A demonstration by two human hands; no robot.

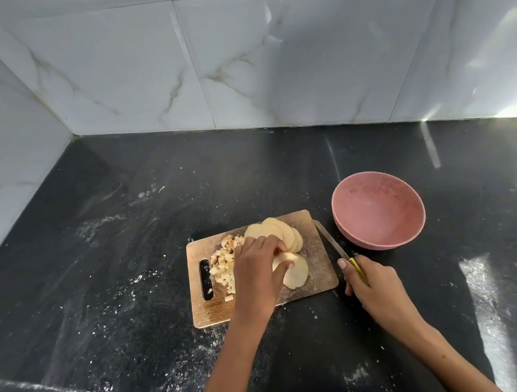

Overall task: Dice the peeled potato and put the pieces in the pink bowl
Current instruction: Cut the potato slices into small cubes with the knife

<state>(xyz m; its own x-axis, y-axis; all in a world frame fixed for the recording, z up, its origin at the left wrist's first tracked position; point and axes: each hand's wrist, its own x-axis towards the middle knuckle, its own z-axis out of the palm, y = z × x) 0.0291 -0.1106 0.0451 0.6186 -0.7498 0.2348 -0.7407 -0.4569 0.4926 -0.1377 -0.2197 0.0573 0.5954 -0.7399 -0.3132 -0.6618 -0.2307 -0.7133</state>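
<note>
Left hand: the left hand (pixel 256 271) lies on the cutting board with its fingers curled over and pinching the nearer potato slices, as if gathering or squaring them up.
Right hand: the right hand (pixel 372 283) is wrapped round the yellow handle of the knife (pixel 338 248), thumb along the top, just off the board's right edge; the blade points away toward the wall and cuts nothing at this moment.
Potato slices: the potato slices (pixel 288 234) are round and thin, in two groups on the right half of the board, one fanned at the far edge and one nearer, partly under the left fingers.
Diced pieces: the diced pieces (pixel 223 262) form a small heap on the left part of the board, beside the slot handle and just left of the left hand.
Cutting board: the cutting board (pixel 318 273) is wooden and sits on the dark counter, with the bowl near its right far corner.
Pink bowl: the pink bowl (pixel 378 209) stands apart from the board to the right, beyond the knife; no potato shows inside it.
Progress: by my reading, roughly a third is diced. The remaining slices still need cutting into strips and cubes, and nothing has been moved to the bowl yet.
Counter: the counter (pixel 98 280) is black stone with pale dusty smears, backed by marble-look tiles.
</note>
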